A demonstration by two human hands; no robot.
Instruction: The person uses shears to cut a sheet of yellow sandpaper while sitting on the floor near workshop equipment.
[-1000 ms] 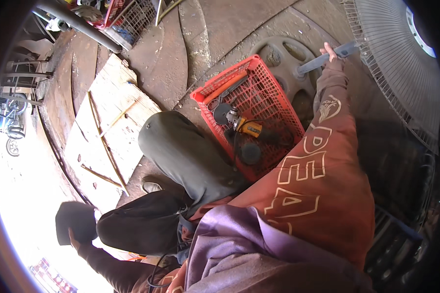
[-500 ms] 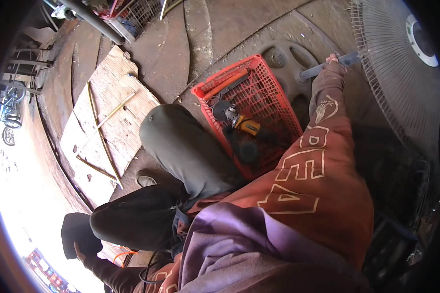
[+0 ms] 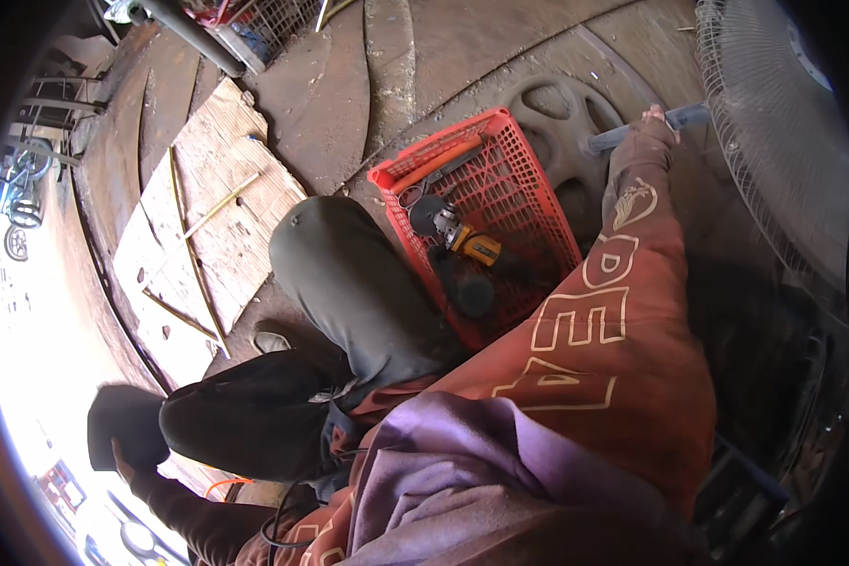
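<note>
Since the grey fan pole [image 3: 618, 138] runs crosswise between base [image 3: 558, 140] and cage [image 3: 774, 141], the right hand [image 3: 655, 130] just wraps it midway; left hand [image 3: 121, 457] grips some dark thing [image 3: 123, 415], way apart.

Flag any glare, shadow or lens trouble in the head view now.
Head view: strong glare bleaches the lower left, leaving the dark object at the left grip backlit and low in detail; deep shadow shrouds the area right of the red sleeve; the black fisheye rim cuts off the fan guard; right grip is clearer.
</note>
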